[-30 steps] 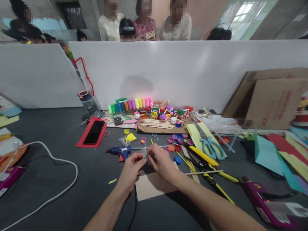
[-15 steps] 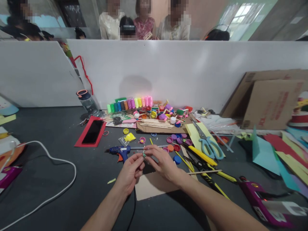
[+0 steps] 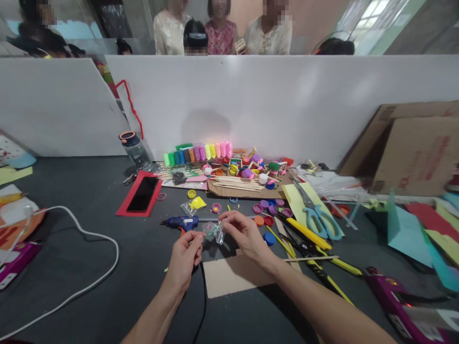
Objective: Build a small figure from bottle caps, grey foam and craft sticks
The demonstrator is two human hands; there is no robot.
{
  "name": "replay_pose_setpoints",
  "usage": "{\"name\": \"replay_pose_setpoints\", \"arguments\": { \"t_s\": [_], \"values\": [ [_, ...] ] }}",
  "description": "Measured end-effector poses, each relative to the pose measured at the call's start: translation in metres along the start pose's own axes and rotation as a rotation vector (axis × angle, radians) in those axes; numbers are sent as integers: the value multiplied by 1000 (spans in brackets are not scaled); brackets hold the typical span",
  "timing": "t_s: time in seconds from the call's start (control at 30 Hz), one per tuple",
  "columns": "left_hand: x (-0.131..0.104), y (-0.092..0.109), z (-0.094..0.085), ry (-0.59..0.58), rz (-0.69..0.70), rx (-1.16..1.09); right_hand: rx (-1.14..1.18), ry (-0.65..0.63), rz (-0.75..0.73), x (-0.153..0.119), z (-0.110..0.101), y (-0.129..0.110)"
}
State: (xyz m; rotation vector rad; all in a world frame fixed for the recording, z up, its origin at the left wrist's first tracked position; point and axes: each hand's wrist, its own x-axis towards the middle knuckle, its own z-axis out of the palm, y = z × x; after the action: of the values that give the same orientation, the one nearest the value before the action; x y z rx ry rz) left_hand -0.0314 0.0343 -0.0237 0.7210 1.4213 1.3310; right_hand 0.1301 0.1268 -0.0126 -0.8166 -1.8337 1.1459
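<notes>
My left hand (image 3: 185, 255) pinches a small green bit at its fingertips, at one end of a clear crinkled plastic wrapper (image 3: 219, 234). The wrapper's other side is pinched by my right hand (image 3: 242, 234), a short way to the right. Behind my left hand lies a blue glue gun (image 3: 182, 222) with an orange trigger. A beige cardboard piece (image 3: 233, 277) lies flat under my right hand and forearm. Yellow clay (image 3: 197, 203) in a clear bag sits just beyond the wrapper.
Blue scissors (image 3: 319, 220), a yellow cutter (image 3: 308, 233) and bottle caps (image 3: 268, 238) lie to the right. A phone (image 3: 142, 194) on red card and a bottle (image 3: 135, 150) stand back left. A white cable (image 3: 116, 253) curves at left. People are behind the white partition (image 3: 268, 100).
My hands have moved apart, and the clear wrapper now shows between them. The view has shifted slightly, so the table items appear farther right.
</notes>
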Motion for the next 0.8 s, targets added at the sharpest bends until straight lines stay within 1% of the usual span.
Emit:
{"name": "replay_pose_setpoints", "arguments": {
  "t_s": [0.1,0.2,0.23,0.3,0.37,0.43,0.5,0.6,0.7,0.8],
  "values": [
    [3,1,-13,36,115,181,47,5,19,4,0,2],
    [22,17,-36,153,279,408,66,7,14,8,-5,-1],
    [33,25,-46,194,323,496,68,0,11,8,-6,-2],
    [60,42,-65,259,367,678,68,-29,8,8,-6,-5],
    [89,56,-80,282,361,836,63,-67,4,6,-5,-8],
    [114,64,-90,269,339,952,50,-100,2,3,-4,-11],
    [131,67,-94,246,317,1025,31,-110,2,2,-5,-15],
    [141,66,-94,194,289,1047,9,-100,13,1,-9,-19],
    [137,69,-89,118,262,970,-3,-65,29,2,-13,-20],
    [117,74,-76,10,235,808,-7,39,47,5,-13,-17]
  ]
}}
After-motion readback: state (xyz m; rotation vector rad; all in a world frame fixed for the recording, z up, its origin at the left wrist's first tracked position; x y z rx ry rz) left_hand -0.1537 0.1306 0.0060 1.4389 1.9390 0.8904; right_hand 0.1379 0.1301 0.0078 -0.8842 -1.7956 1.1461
